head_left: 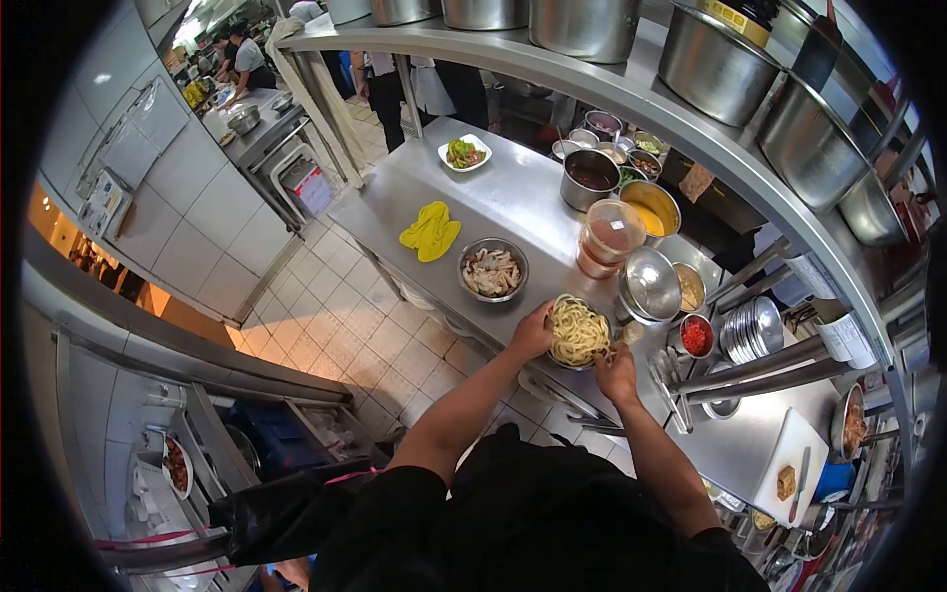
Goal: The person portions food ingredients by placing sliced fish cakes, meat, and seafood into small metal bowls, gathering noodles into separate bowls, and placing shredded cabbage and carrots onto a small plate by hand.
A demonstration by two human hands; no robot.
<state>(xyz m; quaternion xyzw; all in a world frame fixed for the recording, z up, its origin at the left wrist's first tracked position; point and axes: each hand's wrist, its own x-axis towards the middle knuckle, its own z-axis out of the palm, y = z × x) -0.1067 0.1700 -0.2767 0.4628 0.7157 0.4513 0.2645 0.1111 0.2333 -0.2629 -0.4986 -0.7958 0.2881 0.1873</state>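
- Noodle bowl (574, 367): one, at the near edge of the bench (533, 212).
- Left hand (533, 333): fingers closed on the noodle bowl's left rim.
- Right hand (617, 373): fingers bent against its right rim; full grip unclear.
- Steel bowl (493, 299), pale strips inside: beyond it, leftward.
- Yellow cloth (431, 232): farther left of it.

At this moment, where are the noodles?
In the head view, the noodles are slightly right of centre, in a bowl between the left hand and the right hand.

Noodle bowl (573, 368) mostly hidden, top pots (485, 12) cropped; paper (847, 340) illegible
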